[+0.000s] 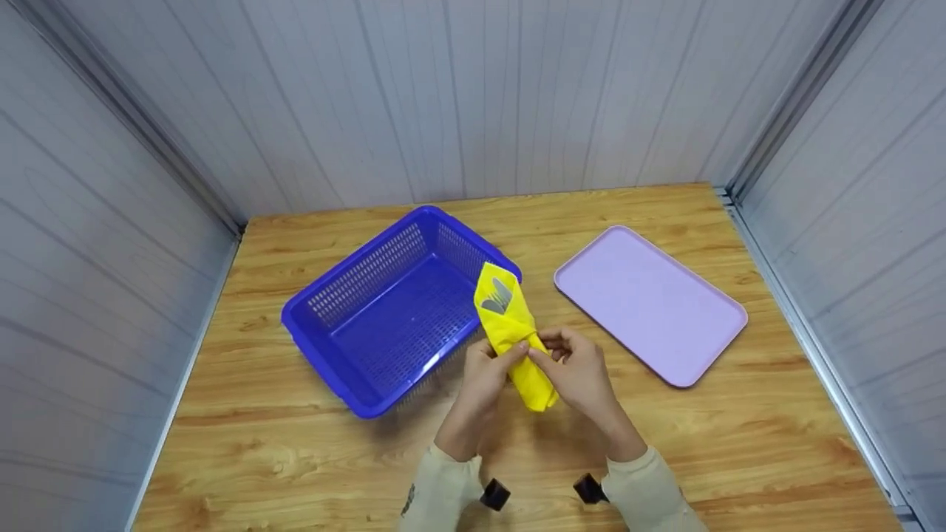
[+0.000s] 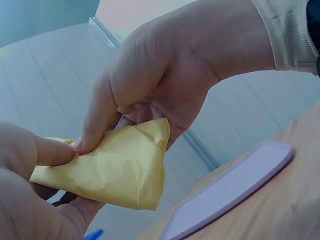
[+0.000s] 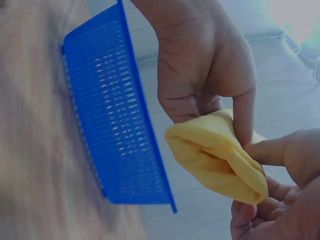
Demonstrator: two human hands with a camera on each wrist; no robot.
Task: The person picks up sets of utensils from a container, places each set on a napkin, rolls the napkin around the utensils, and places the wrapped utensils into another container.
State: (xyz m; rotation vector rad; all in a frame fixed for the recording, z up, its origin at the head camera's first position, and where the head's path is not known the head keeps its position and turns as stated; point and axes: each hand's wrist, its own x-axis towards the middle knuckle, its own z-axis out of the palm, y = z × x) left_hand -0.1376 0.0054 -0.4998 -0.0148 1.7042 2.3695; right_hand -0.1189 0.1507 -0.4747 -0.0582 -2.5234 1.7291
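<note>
Both hands hold a folded yellow napkin [image 1: 526, 377] above the table, to the right of the blue basket. Out of its upper pocket show the silver ends of cutlery [image 1: 497, 297], a fork's tines among them. My left hand [image 1: 485, 375] grips the napkin's left side, thumb on the front. From the other side my right hand [image 1: 582, 373] pinches it, its thumb close to the left thumb. In the right wrist view the napkin's lower end [image 3: 217, 157] faces the camera, its folded layers loosely parted. The fingers behind the napkin are partly hidden.
A blue plastic basket [image 1: 318, 369] with slotted walls stands on the left of the wooden table [image 1: 295, 465]. On the right lies a flat lilac tray [image 1: 650, 303]. Pale panel walls [image 1: 473, 96] close off the back and both sides.
</note>
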